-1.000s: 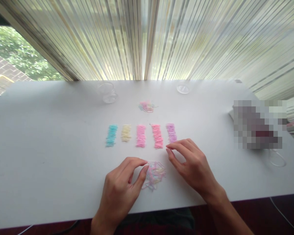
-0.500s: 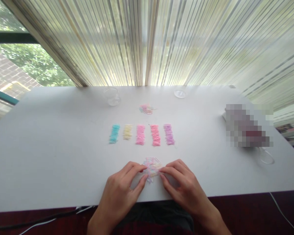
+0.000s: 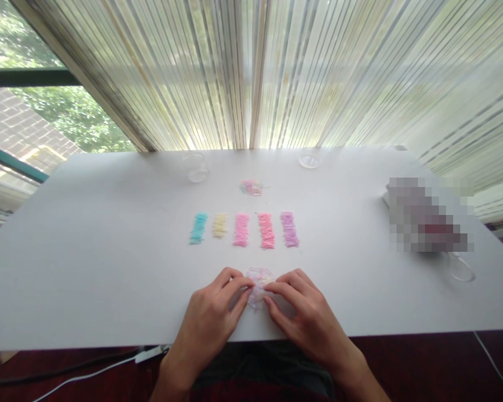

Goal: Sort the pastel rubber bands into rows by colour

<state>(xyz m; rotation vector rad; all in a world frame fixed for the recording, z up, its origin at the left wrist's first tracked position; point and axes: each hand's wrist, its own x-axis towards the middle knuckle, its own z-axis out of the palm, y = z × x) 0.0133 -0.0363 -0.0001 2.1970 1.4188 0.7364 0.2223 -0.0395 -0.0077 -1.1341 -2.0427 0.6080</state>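
Observation:
A loose pile of small pastel rubber bands [image 3: 257, 291] lies near the table's front edge, between my hands. My left hand [image 3: 216, 307] reaches in from the left, thumb and forefinger drawn together at the pile. What the pinch holds, if anything, is too small to make out. From the right, my right hand [image 3: 304, 310] touches the pile with its forefinger, the thumb a little apart below. Beyond them stand neat columns of bands: turquoise [image 3: 198, 228], yellow [image 3: 219, 225], pink [image 3: 241, 230], coral pink [image 3: 266, 231] and purple [image 3: 289, 229].
A smaller mixed heap of bands [image 3: 252, 187] lies behind the columns. Two clear plastic containers, one on the left [image 3: 198, 175] and one on the right [image 3: 309, 161], sit at the white table's [image 3: 109, 268] back. A blurred-out object [image 3: 425, 218] rests on the right.
Both hands have come closer together over the pile. My left thumb and forefinger have closed towards each other. The view has shifted slightly.

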